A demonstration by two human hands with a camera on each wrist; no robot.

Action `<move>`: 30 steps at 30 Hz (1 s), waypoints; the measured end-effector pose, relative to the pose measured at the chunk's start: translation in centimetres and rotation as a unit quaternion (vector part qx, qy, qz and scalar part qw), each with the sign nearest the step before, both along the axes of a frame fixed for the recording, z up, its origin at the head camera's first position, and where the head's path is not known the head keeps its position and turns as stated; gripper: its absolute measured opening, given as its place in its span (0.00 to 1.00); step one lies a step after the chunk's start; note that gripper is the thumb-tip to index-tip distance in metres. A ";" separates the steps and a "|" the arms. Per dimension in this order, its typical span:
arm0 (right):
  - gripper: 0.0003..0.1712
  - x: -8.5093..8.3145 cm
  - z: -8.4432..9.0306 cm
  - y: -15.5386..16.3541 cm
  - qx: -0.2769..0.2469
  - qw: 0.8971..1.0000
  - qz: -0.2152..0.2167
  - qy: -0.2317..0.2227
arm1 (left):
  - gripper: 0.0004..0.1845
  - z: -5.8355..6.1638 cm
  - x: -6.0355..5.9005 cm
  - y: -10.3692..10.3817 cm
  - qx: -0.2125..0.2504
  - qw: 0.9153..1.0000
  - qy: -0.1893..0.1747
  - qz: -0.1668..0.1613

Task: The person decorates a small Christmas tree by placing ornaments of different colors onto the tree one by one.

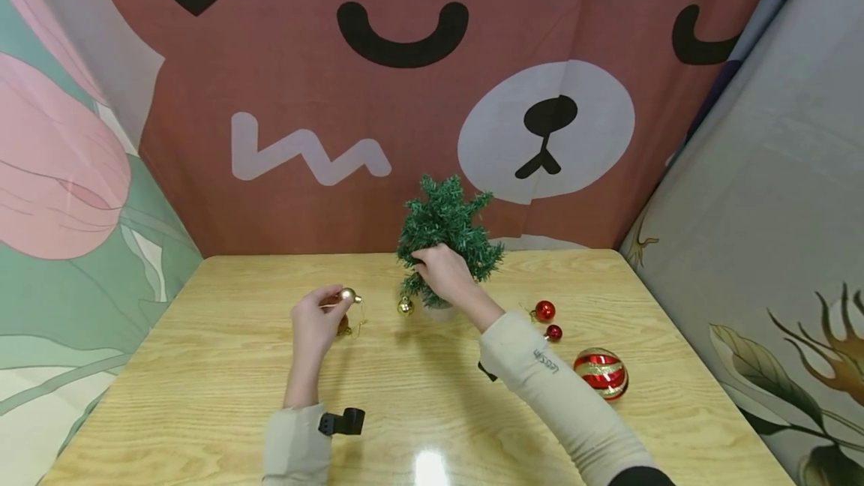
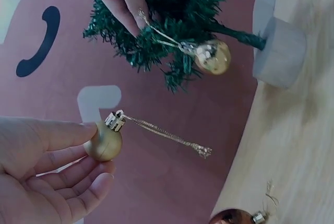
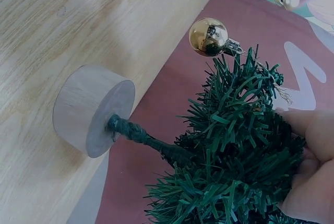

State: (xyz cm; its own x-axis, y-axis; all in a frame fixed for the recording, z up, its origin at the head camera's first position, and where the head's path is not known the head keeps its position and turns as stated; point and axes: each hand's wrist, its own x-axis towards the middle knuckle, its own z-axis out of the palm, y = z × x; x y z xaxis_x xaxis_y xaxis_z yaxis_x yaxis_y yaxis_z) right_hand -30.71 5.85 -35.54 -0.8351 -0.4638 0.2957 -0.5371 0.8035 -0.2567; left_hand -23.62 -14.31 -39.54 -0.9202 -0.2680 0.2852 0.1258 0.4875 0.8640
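My left hand (image 1: 312, 325) pinches a small matte gold bauble (image 2: 106, 143) between thumb and fingertips, to the left of the small green Christmas tree (image 1: 442, 208). A gold cord loop (image 2: 167, 133) hangs from the bauble's cap. My right hand (image 1: 444, 274) grips a branch on the tree's left side; its fingertips are partly hidden among the needles. Below that hand, a shiny gold bauble (image 3: 207, 36) hangs by its cord from a low branch. The tree's round pale base (image 3: 91, 109) stands on the table. A copper-coloured bauble (image 2: 233, 217) lies behind the left hand.
On the wooden table (image 1: 202, 381), right of the tree, lie a red bauble (image 1: 544, 311), a smaller dark red bauble (image 1: 553, 333) and a large red-and-gold striped bauble (image 1: 599, 375) beside the right forearm. A printed cloth (image 1: 304, 216) hangs behind the table.
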 end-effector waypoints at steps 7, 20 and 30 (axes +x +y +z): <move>0.15 0.1 -0.1 0.1 0.008 1.000 0.005 0.019 | 0.15 1.0 -0.4 1.0 0.013 0.999 0.032 -0.003; 0.17 0.3 -0.2 0.4 -0.026 0.999 0.014 0.028 | 0.16 2.3 -1.3 2.4 0.014 0.996 0.079 -0.036; 0.12 0.2 -0.3 0.6 -0.069 0.997 0.025 0.025 | 0.15 3.2 -2.2 3.3 0.014 0.994 0.096 -0.055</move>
